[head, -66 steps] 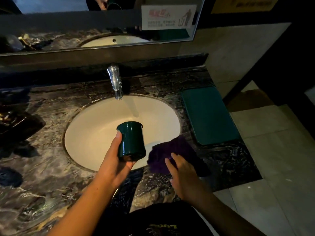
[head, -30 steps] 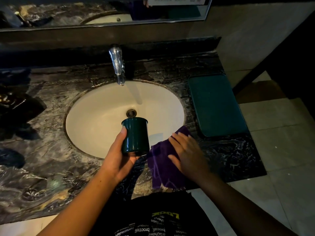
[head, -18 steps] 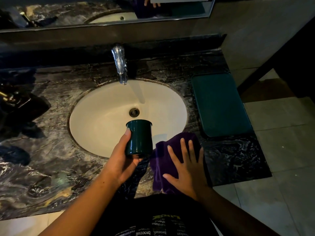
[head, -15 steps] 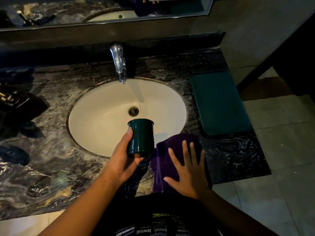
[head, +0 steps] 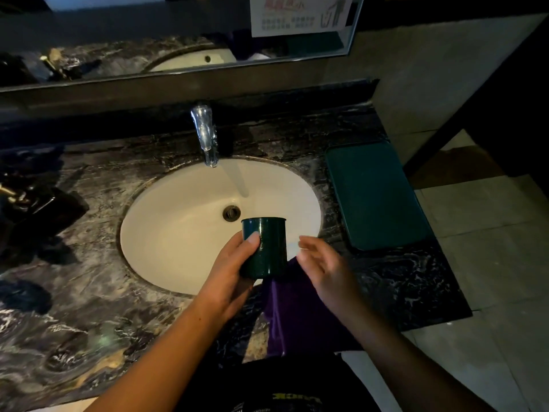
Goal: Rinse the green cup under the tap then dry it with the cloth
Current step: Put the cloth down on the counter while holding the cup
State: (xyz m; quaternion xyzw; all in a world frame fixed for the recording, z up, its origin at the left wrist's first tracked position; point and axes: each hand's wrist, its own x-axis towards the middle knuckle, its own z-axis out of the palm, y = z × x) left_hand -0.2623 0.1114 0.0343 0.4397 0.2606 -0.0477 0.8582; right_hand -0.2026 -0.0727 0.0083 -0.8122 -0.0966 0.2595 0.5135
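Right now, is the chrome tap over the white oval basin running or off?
Off, as far as it shows: no stream falls from the chrome tap, only its shadow crosses the white oval basin.

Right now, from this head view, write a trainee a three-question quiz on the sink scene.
1. True or false: the left hand grips the green cup over the basin.
2. The purple cloth lies: A) in the basin; B) on the counter edge, below the right hand; C) on the green tray.
3. Fill in: the right hand holds ____.

Key: 1 true. 2 B. 3 nothing; it is open, blurred, beside the cup.
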